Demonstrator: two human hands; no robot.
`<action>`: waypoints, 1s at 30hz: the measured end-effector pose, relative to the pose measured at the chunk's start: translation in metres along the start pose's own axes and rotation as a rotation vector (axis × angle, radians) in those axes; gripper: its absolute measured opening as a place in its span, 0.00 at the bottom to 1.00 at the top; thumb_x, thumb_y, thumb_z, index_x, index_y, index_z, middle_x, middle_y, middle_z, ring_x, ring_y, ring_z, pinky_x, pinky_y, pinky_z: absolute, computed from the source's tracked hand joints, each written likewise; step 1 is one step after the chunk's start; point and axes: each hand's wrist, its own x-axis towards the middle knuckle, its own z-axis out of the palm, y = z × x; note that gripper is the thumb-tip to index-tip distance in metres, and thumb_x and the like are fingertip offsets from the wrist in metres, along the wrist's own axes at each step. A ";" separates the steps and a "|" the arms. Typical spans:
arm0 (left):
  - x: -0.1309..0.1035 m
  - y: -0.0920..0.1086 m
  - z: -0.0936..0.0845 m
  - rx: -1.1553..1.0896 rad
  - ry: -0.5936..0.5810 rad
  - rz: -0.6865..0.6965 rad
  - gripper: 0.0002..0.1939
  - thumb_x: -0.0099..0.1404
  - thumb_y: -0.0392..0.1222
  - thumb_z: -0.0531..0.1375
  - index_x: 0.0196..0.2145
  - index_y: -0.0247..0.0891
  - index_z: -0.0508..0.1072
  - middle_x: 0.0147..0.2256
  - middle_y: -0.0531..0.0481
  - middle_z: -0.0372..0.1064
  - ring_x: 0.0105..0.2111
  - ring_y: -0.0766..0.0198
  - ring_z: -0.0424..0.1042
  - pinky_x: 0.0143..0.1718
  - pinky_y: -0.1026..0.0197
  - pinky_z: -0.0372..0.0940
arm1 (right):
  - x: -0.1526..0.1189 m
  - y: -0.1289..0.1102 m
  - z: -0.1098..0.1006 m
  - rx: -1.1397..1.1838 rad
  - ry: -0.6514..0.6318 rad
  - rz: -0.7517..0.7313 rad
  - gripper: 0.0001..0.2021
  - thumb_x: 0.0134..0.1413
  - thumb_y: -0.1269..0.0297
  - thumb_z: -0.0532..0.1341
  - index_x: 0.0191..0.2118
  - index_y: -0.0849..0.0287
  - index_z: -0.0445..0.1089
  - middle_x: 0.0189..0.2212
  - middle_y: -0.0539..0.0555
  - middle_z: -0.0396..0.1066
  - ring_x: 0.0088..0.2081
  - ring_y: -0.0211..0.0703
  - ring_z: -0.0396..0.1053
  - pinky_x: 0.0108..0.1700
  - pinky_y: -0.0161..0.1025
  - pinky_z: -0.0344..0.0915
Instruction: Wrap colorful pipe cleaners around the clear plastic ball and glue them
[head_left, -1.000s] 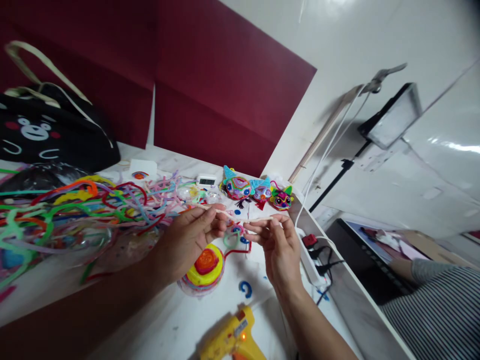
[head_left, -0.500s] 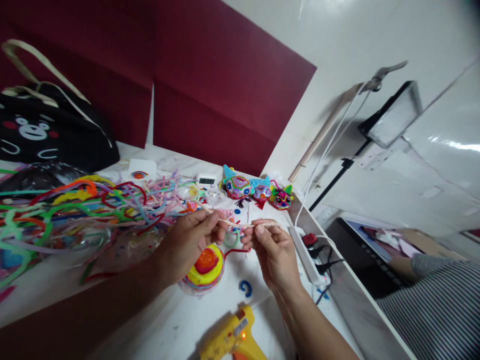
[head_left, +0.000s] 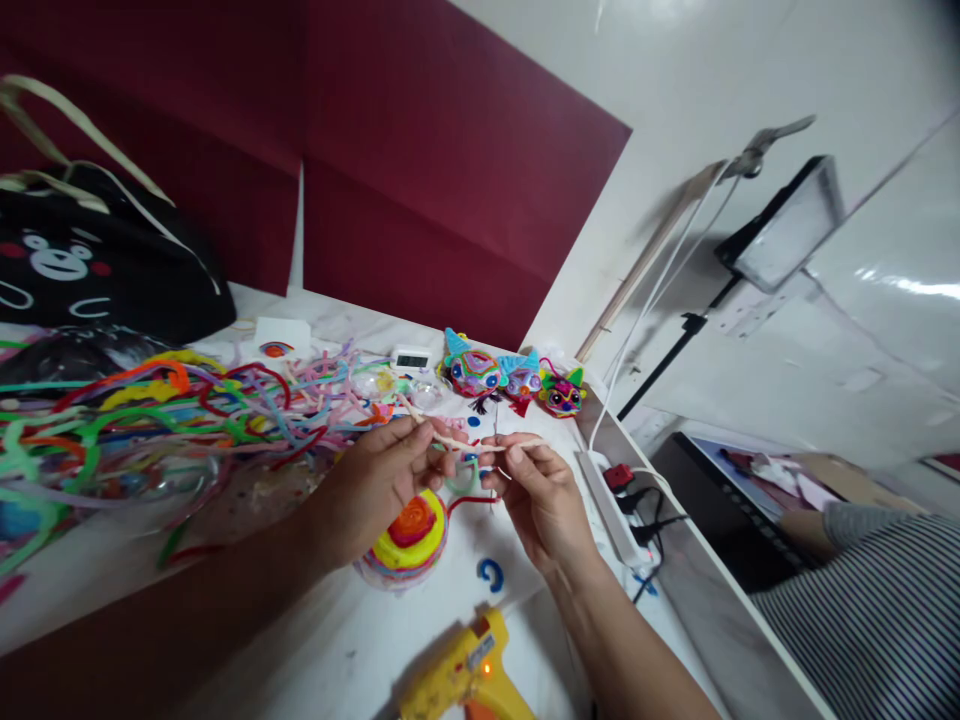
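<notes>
A pale pink pipe cleaner (head_left: 451,441) stretches between my two hands above the white table. My left hand (head_left: 394,480) pinches it between thumb and fingers, and one end sticks out past them at the upper left. My right hand (head_left: 536,495) grips the other part, thumb on top. Below the left hand lies a round piece (head_left: 409,545) coiled in orange, red and yellow, partly covered by that hand. A small blue curled piece (head_left: 490,575) rests between the forearms. Nearer me is a yellow hot glue gun (head_left: 461,675) with an orange light lit.
Many coloured pipe cleaners (head_left: 150,410) are heaped at the left, beside a black bag (head_left: 97,260). Several decorated animal heads (head_left: 474,372) stand at the back by a small digital display (head_left: 411,359). A power strip (head_left: 615,510) runs along the right edge; a person in a striped top (head_left: 862,610) is beyond it.
Both hands stay nearly in place. The pipe cleaner now bends more, and its left end shows more clearly above the left hand. The view has shifted very slightly.
</notes>
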 end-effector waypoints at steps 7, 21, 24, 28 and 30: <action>0.000 0.000 0.001 -0.131 0.018 -0.039 0.07 0.64 0.28 0.59 0.30 0.32 0.74 0.24 0.50 0.73 0.23 0.67 0.73 0.24 0.68 0.68 | -0.006 -0.001 0.006 0.129 -0.059 0.071 0.07 0.46 0.67 0.72 0.34 0.58 0.77 0.36 0.52 0.79 0.34 0.37 0.77 0.30 0.29 0.72; 0.002 -0.009 -0.006 -0.053 0.008 -0.028 0.05 0.59 0.30 0.64 0.27 0.34 0.72 0.27 0.50 0.74 0.24 0.65 0.74 0.24 0.68 0.66 | -0.003 0.000 0.004 0.139 0.069 0.019 0.09 0.51 0.60 0.69 0.34 0.58 0.72 0.30 0.50 0.77 0.26 0.34 0.74 0.20 0.25 0.66; 0.004 -0.012 -0.008 -0.027 0.014 -0.014 0.05 0.59 0.31 0.65 0.27 0.34 0.72 0.27 0.50 0.74 0.24 0.64 0.74 0.25 0.67 0.66 | -0.002 0.000 0.001 0.146 0.070 0.040 0.08 0.54 0.59 0.66 0.34 0.59 0.71 0.29 0.50 0.76 0.23 0.33 0.72 0.16 0.24 0.63; 0.003 -0.010 -0.006 -0.010 0.071 -0.016 0.05 0.59 0.31 0.64 0.28 0.34 0.71 0.25 0.51 0.73 0.23 0.64 0.73 0.23 0.66 0.64 | 0.001 0.002 -0.004 0.113 0.072 0.015 0.08 0.54 0.61 0.65 0.33 0.60 0.72 0.26 0.51 0.77 0.21 0.33 0.71 0.17 0.25 0.64; 0.002 -0.008 -0.004 0.006 0.061 -0.016 0.04 0.59 0.31 0.63 0.27 0.34 0.71 0.25 0.49 0.74 0.23 0.64 0.72 0.24 0.66 0.64 | 0.001 0.003 -0.004 0.072 0.053 -0.001 0.09 0.53 0.60 0.67 0.32 0.61 0.72 0.24 0.51 0.76 0.19 0.33 0.69 0.18 0.26 0.65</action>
